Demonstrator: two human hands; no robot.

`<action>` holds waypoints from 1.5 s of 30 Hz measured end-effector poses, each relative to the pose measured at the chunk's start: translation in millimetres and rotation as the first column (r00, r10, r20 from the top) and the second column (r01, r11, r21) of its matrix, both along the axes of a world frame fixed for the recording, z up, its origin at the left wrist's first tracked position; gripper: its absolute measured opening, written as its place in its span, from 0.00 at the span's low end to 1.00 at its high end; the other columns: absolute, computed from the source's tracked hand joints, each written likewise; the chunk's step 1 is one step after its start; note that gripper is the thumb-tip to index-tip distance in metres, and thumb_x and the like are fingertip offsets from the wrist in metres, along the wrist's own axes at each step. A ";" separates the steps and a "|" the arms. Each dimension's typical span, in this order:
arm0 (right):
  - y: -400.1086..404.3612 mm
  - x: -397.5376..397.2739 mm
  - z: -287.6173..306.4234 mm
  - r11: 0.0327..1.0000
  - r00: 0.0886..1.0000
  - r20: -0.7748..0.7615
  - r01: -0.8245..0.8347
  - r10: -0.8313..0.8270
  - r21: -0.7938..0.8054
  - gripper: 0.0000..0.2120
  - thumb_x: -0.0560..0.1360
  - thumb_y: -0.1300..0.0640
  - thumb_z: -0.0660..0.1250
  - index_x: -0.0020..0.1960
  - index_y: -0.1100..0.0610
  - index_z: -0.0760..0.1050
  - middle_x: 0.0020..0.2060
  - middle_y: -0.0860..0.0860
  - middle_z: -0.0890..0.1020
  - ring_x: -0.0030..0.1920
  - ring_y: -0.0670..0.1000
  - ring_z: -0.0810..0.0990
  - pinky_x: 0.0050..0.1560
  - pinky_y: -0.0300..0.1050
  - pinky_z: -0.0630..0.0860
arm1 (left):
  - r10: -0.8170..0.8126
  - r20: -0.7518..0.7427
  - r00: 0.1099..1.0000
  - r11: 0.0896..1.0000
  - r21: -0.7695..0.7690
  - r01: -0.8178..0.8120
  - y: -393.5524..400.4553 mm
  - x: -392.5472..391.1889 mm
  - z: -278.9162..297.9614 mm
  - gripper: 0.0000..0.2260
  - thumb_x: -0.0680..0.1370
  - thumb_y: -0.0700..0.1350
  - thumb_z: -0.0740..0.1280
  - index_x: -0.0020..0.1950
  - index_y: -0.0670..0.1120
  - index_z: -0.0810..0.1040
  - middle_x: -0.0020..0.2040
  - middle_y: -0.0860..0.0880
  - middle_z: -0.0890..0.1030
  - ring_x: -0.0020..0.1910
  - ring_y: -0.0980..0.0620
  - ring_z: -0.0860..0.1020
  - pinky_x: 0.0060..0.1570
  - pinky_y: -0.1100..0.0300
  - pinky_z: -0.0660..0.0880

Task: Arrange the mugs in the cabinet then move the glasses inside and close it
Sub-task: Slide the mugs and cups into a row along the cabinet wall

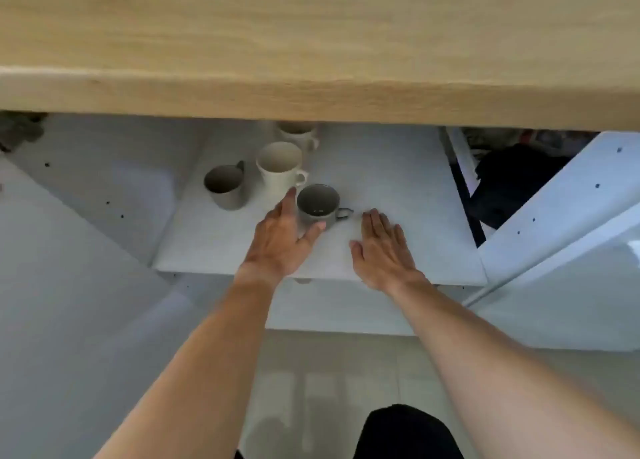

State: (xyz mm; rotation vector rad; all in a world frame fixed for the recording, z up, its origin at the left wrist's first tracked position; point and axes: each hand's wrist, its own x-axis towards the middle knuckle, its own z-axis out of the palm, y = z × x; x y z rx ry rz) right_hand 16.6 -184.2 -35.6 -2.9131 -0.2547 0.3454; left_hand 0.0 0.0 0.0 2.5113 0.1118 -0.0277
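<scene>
Four mugs stand on a white shelf (398, 167) inside an open cabinet. A thick wooden counter (311, 43) hangs over the top of the shelf and hides its back edge. The cabinet walls are white with small dark holes. An open white door (561, 209) leans out past the shelf's right edge. Pale floor tiles (329, 389) show below the shelf's front edge.

All the mugs stand up straight with their open tops up. The dark grey mug (318, 206) is nearest the front edge, about in the middle of the shelf. Its handle points right, toward the right edge. The tall cream mug (280, 169) stands just behind it and a bit left, with its handle pointing right too. A brown-grey mug (224, 186) stands near the left edge, and its handle points to the back right. Another cream mug (298, 133) stands at the back, partly hidden under the counter, with its handle on the right.

The left hand (280, 240) is open and curved around the left side of the dark grey mug. Its thumb touches the mug's near side and its fingers reach up the far left side. The right hand (382, 247) lies flat, palm down, with fingers close together, just right of that mug's handle and not touching it.
</scene>
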 end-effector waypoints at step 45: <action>5.3 40.1 -33.0 0.994 0.989 0.133 0.076 -0.065 -0.082 0.34 0.81 0.39 0.40 0.80 0.57 0.39 0.80 0.53 0.42 0.79 0.55 0.40 0.77 0.60 0.39 | 0.069 0.194 0.979 0.540 0.818 -0.200 106.0 -17.5 9.0 0.29 0.69 0.67 0.58 0.58 0.47 0.75 0.56 0.46 0.79 0.58 0.45 0.72 0.57 0.51 0.63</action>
